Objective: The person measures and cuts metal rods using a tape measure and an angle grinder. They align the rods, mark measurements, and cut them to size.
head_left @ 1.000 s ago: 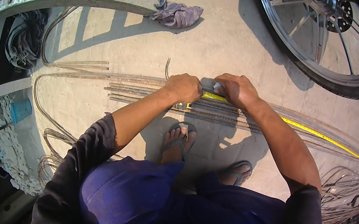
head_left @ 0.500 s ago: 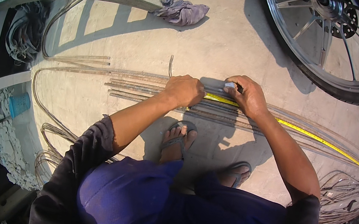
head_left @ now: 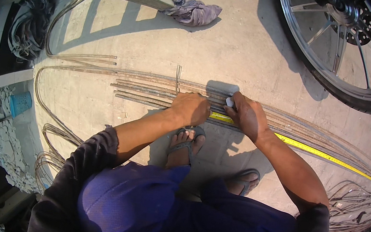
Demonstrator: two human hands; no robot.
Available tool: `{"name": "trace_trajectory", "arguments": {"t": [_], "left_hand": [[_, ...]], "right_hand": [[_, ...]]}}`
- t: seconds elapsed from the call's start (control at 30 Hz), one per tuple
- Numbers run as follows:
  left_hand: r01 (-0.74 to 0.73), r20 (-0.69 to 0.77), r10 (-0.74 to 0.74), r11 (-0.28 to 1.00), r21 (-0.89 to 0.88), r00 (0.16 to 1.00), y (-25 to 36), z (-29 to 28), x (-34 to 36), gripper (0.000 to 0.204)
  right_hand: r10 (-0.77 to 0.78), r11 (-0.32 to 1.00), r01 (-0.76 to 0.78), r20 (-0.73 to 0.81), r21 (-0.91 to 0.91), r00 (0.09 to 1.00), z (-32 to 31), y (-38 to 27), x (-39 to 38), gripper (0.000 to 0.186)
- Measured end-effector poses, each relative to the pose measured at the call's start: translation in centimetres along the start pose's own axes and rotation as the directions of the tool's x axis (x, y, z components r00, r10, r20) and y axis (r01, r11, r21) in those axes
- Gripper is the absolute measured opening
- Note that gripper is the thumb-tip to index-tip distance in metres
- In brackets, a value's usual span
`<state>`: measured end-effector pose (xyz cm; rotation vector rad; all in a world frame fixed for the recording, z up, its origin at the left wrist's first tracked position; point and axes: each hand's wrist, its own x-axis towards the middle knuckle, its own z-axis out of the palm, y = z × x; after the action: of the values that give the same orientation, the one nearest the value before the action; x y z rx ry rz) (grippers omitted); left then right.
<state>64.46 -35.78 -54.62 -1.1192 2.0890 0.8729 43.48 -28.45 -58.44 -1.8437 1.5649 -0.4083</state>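
A bundle of thin steel rods (head_left: 150, 92) lies across the concrete floor (head_left: 234, 55), its right end lost in the dark rim. The left hand (head_left: 190, 108) is curled down on the rods, fingertips hidden. The right hand (head_left: 247, 116) pinches a small whitish piece (head_left: 230, 102), hard to identify, beside the yellow tape measure (head_left: 325, 155), whose start both hands cover.

Wheel (head_left: 345, 58) cut off at top; rods (head_left: 150, 92) partly under hands
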Motion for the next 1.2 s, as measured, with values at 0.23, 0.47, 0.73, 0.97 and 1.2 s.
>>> {"name": "trace_trajectory", "arguments": {"t": [0.23, 0.47, 0.73, 0.97, 1.2], "left_hand": [[-0.02, 0.024, 0.022, 0.997, -0.077, 0.999, -0.5, 1.5, -0.5, 0.036], [-0.015, 0.111, 0.021, 0.998, -0.058, 0.994, -0.8, 2.0, -0.1, 0.036], [-0.024, 0.002, 0.024, 0.999, -0.022, 1.0, -0.7, -0.8, 0.9, 0.036], [0.02, -0.061, -0.018, 0.999, 0.027, 0.998, 0.3, -3.1, 2.5, 0.032], [0.064, 0.003, -0.065, 0.993, 0.096, 0.998, 1.1, -3.1, 3.2, 0.037]], "right_hand": [[0.019, 0.998, -0.016, 0.073, -0.054, 0.997, 0.8, -1.0, -0.2, 0.028], [0.088, 0.996, -0.087, 0.073, -0.01, 0.993, -0.1, -0.9, 0.0, 0.025], [0.287, 0.951, -0.278, -0.051, 0.139, 0.957, -4.1, -0.2, 0.6, 0.03], [0.41, 0.885, -0.334, -0.201, 0.325, 0.89, -9.9, 3.2, -3.4, 0.025], [0.179, 0.967, -0.23, 0.354, 0.109, 0.918, -5.0, 1.1, -9.9, 0.027]]}}
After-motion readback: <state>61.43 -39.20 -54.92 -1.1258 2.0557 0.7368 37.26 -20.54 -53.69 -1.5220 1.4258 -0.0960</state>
